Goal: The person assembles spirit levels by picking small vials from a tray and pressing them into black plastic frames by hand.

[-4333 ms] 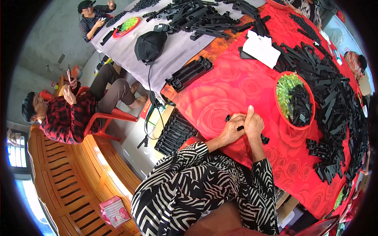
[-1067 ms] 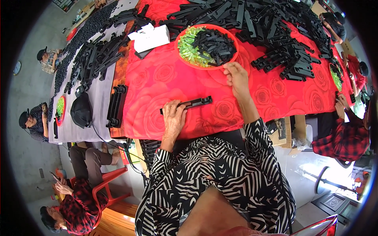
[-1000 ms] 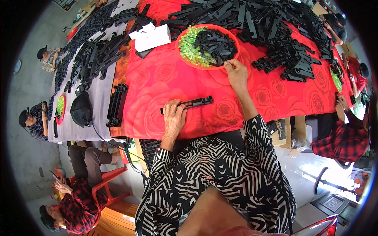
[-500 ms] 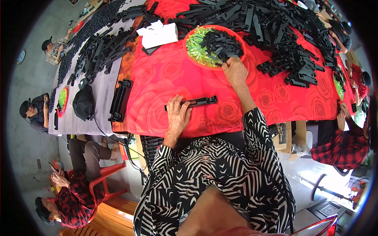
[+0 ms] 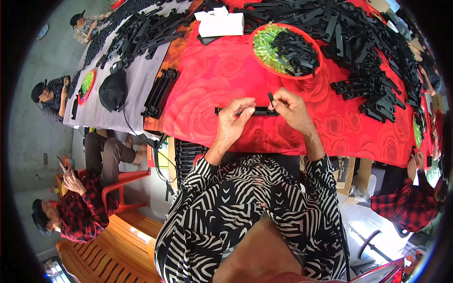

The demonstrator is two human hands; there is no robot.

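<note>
My left hand [image 5: 232,121] holds a long black plastic bar [image 5: 262,111] that lies level just over the red flowered cloth [image 5: 198,113]. Its thumb and fingers close around the bar's left part. Between the thumb and fingers of my right hand [image 5: 291,112] stands a small black plastic piece [image 5: 270,98], tilted upright at the bar's right end. Whether the piece touches the bar is hidden by the fingers. Beyond my right hand sits a red bowl [image 5: 292,77] with small black pieces [image 5: 297,52] on the right and clear yellow-green pieces [image 5: 265,45] on the left.
A large heap of black bars [image 5: 358,47] covers the far right. A white tissue box [image 5: 221,24] stands at the far left of the red cloth. Several bars [image 5: 160,93] are lined up near a black cap [image 5: 113,90]. Other people sit around, one by a red chair [image 5: 125,181].
My right hand has come back from the bowl with a small black piece and is now at the bar. My left hand still holds the bar. The whole view has shifted.
</note>
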